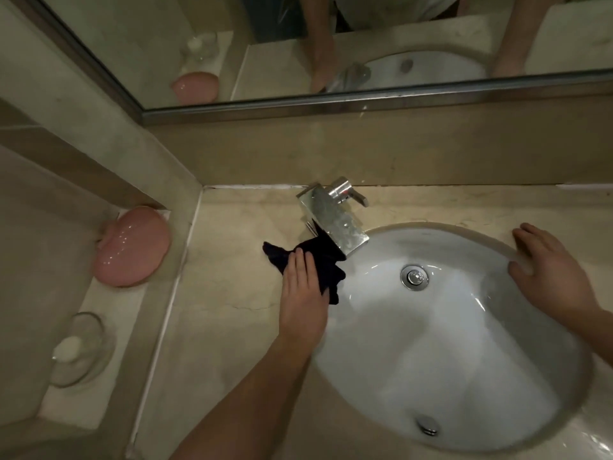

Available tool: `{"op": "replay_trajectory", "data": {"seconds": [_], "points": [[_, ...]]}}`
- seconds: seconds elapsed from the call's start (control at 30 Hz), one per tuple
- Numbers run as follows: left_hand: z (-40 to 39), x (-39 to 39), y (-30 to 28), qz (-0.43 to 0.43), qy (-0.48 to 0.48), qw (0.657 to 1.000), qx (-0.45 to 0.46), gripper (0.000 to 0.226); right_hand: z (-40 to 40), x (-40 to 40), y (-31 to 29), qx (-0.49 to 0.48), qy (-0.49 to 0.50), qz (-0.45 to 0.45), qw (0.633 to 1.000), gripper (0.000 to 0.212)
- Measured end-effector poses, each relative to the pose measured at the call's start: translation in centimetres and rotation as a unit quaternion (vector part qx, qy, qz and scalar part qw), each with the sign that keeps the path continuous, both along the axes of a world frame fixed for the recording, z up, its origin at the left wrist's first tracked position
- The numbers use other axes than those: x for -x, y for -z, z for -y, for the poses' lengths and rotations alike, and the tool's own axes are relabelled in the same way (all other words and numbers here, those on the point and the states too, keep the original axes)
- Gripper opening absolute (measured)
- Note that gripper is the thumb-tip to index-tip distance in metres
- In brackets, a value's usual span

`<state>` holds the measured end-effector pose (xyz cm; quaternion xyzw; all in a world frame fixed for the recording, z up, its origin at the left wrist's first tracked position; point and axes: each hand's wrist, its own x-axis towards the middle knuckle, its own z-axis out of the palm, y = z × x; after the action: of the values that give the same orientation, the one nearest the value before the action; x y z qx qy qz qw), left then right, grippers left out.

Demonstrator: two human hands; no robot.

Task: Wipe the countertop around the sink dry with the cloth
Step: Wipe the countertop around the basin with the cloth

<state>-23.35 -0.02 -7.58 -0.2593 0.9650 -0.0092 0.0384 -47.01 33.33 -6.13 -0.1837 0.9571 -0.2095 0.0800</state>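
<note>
Left hand point(303, 293) fingers point(300, 263) lie flat, pressing the dark crumpled cloth point(318, 260) onto the beige stone surface point(232, 277), just left of the chrome faucet point(335, 220); unwiped surface stretches leftward. The right hand point(544, 270), fingers spread, rests on the white sink point(464, 360) rim.

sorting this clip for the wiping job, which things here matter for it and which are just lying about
Part of the job:
cloth, under the left hand
countertop
sink
right hand, resting on the sink's edge

Just lying about:
tap
pink dish
glass soap dish
mirror
</note>
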Motion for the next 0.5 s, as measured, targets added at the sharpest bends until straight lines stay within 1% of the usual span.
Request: {"op": "replay_trajectory", "data": {"seconds": [0.07,0.13,0.2,0.27,0.4,0.47,0.5], "points": [[0.1,0.9,-0.2,-0.025,-0.026,0.998,-0.046,0.079,1.6,-3.3,-1.1,0.021,0.029,-0.004,0.999,0.055],[0.5,1.8,-0.5,-0.036,-0.036,0.996,-0.076,0.079,2.4,-8.0,-1.7,0.058,0.044,0.003,0.997,0.054],[2.1,2.4,-0.5,-0.049,-0.040,0.992,-0.106,0.081,3.1,-12.9,-1.9,0.083,0.045,0.036,0.995,0.051],[4.9,3.2,-0.7,-0.066,-0.049,0.987,-0.137,0.080,3.2,-16.9,-1.3,0.085,0.023,0.070,0.994,0.050],[8.7,4.7,-0.5,-0.055,-0.081,0.984,-0.150,0.075,3.8,-20.9,-0.6,0.096,-0.008,0.121,0.988,0.044],[7.6,4.2,-0.4,-0.071,-0.082,0.985,-0.133,0.074,4.7,-21.3,-0.4,0.104,0.001,0.124,0.987,0.036],[6.5,3.4,-0.3,-0.083,-0.074,0.986,-0.123,0.073,5.4,-21.5,-0.5,0.107,0.004,0.126,0.986,0.038]]}}
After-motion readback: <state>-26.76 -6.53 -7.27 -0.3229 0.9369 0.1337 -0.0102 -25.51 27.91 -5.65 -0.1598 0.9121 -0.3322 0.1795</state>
